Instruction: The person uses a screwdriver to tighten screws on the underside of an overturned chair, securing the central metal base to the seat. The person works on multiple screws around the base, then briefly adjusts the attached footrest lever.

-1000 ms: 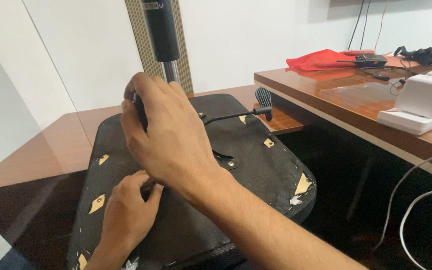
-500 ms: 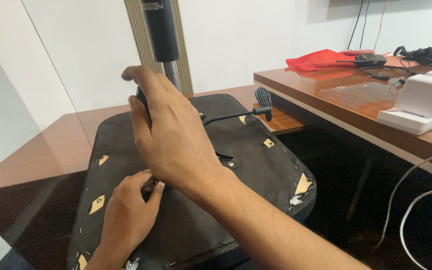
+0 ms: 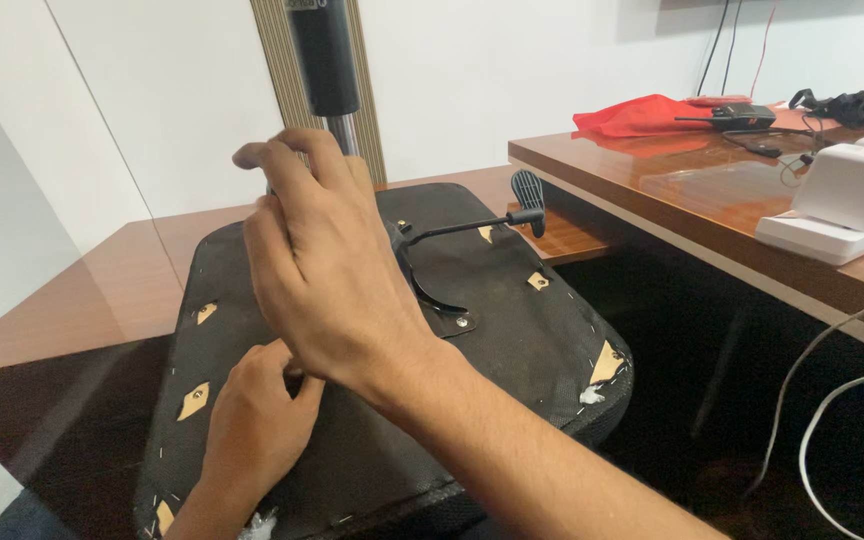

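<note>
chair seat (image 3: 512,340) lies upside down on the wooden desk (image 3: 72,310). right hand (image 3: 322,270) hovers loosely curled over the base plate, left hand (image 3: 252,420) pinches something i can't make out. probably best to keep the seat steady.

black seat underside (image 3: 512,340), red cloth (image 3: 642,115), white box (image 3: 847,195), brown desk (image 3: 672,185)

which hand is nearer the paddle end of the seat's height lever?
Right. The right hand lies over the mechanism plate where the lever starts; the left hand is lower, near the seat's front edge.
</note>
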